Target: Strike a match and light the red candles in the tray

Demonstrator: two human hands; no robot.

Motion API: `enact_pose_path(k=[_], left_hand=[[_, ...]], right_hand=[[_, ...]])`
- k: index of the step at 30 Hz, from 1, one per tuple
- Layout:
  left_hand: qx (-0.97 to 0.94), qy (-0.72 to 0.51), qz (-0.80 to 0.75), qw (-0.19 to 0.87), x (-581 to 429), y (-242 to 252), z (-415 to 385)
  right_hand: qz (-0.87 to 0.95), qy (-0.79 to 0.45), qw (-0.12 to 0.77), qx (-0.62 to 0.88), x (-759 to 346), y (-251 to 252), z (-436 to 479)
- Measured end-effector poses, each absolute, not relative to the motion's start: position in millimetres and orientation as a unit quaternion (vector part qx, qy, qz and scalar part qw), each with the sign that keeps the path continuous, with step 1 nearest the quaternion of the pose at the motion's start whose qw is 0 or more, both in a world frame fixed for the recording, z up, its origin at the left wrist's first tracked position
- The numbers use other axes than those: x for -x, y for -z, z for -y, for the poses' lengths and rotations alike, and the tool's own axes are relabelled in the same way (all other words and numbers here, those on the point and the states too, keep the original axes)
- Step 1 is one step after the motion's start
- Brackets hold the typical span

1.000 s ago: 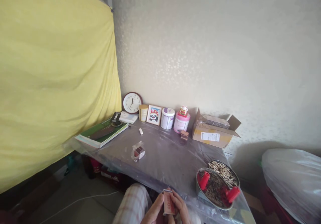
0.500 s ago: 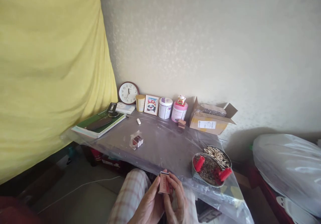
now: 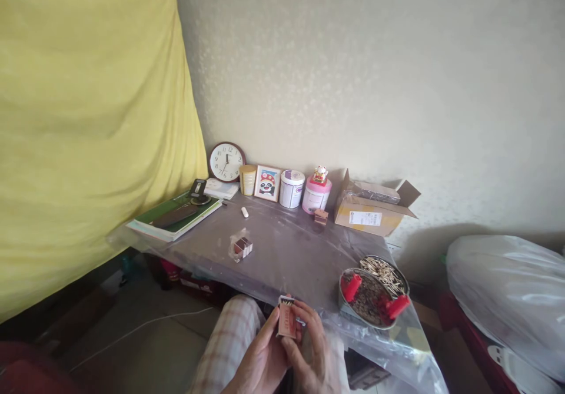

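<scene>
Over the lap (image 3: 232,341), fingers (image 3: 310,316) partly hide a matchbox (image 3: 287,323), apparently slid open.

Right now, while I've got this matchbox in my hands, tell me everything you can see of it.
The matchbox is small and oblong, apparently cardboard, with a reddish-orange printed face whose lettering is too small to read. Its far end is open, showing pale matchsticks inside. It's tilted, face up, its long side pointing away from you, in front of the table. Your left hand holds its left side; your right hand has fingers along its right side and the thumb at its near end.
</scene>
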State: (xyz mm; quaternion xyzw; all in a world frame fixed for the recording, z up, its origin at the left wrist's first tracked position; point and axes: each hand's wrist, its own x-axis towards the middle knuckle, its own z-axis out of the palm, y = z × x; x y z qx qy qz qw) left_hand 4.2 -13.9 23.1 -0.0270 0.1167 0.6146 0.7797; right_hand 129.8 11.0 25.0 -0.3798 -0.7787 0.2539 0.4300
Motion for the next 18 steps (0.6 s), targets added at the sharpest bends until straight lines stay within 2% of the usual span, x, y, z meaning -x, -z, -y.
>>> enact_pose_path(k=[3, 6, 12, 18], left_hand=[[-0.004, -0.599, -0.183, 0.780, 1, -18, 15], [-0.035, -0.571, -0.234, 0.786, 2, -16, 15], [-0.075, -0.567, -0.289, 0.768, -1, -21, 14], [-0.101, -0.569, -0.309, 0.755, 0, -12, 11]], right_hand=[[0.763, -0.289, 0.434, 0.380, -139, -33, -19], [0.778, -0.254, 0.438, 0.372, -142, -32, -29], [0.846, -0.160, 0.377, 0.342, -138, -33, -36], [0.872, -0.148, 0.333, 0.328, -139, -34, -34]])
